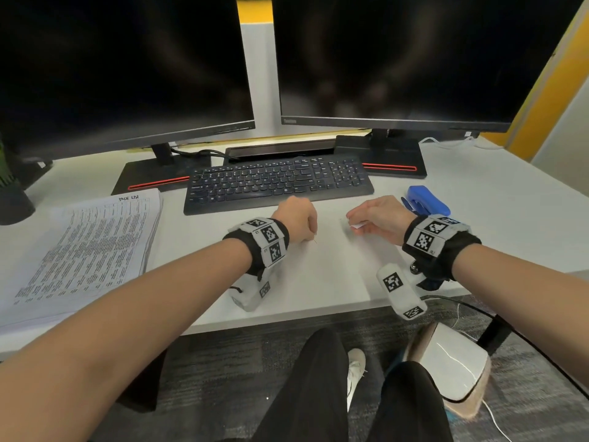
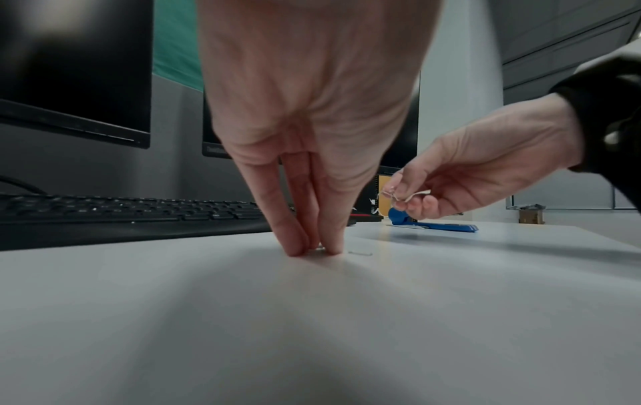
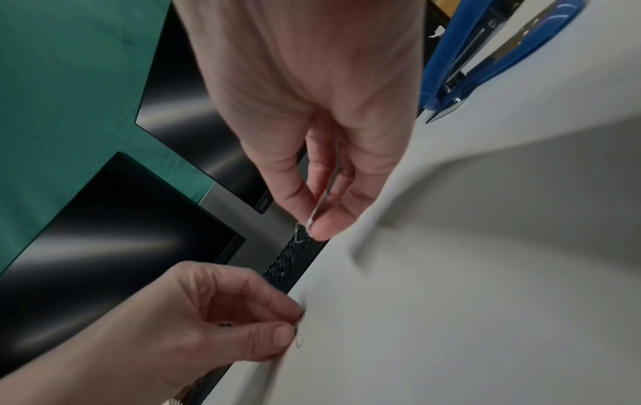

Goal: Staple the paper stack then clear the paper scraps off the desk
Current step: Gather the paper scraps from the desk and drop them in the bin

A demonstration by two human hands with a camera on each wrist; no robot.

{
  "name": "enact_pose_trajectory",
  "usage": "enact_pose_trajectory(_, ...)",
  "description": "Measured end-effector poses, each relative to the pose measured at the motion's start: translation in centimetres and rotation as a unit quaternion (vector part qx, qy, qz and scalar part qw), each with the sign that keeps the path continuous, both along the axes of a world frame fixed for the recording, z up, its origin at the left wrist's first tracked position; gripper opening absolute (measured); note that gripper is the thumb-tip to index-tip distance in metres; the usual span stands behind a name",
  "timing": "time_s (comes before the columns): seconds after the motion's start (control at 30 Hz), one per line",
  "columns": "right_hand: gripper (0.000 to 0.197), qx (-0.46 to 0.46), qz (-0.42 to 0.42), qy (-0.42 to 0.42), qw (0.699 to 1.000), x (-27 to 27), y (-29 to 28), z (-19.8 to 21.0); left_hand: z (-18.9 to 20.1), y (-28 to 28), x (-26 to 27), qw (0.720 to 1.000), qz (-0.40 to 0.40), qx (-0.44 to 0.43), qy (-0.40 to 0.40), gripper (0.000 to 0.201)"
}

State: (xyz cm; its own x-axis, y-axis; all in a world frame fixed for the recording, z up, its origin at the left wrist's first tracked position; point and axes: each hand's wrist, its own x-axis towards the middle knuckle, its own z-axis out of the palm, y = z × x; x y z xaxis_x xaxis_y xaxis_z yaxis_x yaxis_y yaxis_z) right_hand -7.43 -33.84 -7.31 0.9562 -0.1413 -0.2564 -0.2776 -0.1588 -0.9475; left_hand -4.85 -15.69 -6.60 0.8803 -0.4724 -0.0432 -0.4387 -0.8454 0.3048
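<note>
Pinching a small paper scrap (image 2: 413,195) and a bent staple, your right hand (image 1: 381,218) hovers near the blue stapler (image 1: 427,200) — your left hand (image 1: 294,220) pinches at something tiny on the desk (image 1: 334,275). The paper stack (image 1: 92,247) lies far left.

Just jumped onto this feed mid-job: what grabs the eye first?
Both hands work the bare desk in front of the keyboard: the left hand pinches at something tiny on the surface, the right hand holds a small paper scrap just above it. A blue stapler lies behind the right hand, and the printed paper stack sits far left.
</note>
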Motion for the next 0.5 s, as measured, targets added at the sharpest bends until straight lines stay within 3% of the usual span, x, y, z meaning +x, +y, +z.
enact_pose_trajectory(0.27, 0.010, 0.029, 0.000, -0.009, 1.000, -0.45, 0.50, -0.35, -0.25, -0.24, 0.50, 1.000, 0.002, 0.006, -0.004, 0.021)
enact_pose_trajectory(0.5, 0.009, 0.036, 0.000, -0.008, 0.999, -0.17, 0.82, -0.08, -0.14, -0.03, 0.65, 0.998, -0.052, 0.038, -0.025, 0.026)
